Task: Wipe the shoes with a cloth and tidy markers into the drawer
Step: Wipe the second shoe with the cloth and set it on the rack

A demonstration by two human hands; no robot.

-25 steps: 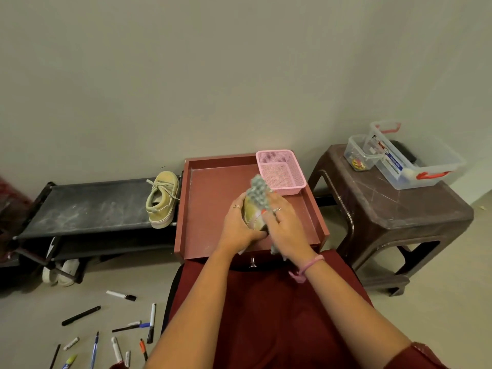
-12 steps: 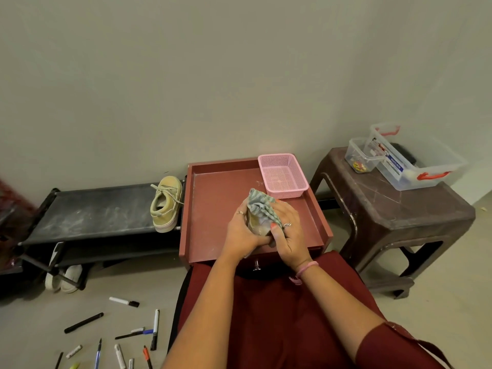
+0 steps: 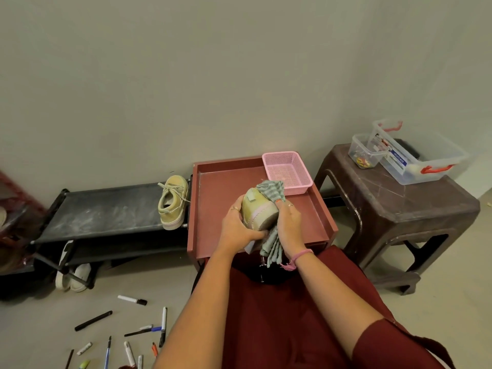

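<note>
Over the red tray [image 3: 213, 209], a yellow shoe [image 3: 257, 211] is gripped by the left hand [image 3: 237, 230] while a striped cloth [image 3: 270, 193] is clutched against it by the right hand [image 3: 288, 222]. Wiping is judged underway; the second shoe [image 3: 173, 203] on the rack [image 3: 106, 211] and the floor markers [image 3: 127, 334] are untouched.

The light around me is soft and a little dim, with a warm greenish tone on the plain pale wall [image 3: 239, 75]. Shadows are weak, darkest under the black low shoe rack [image 3: 106, 217]. Wide-angle bending shows at the edges. My hands look slightly blurred.
</note>
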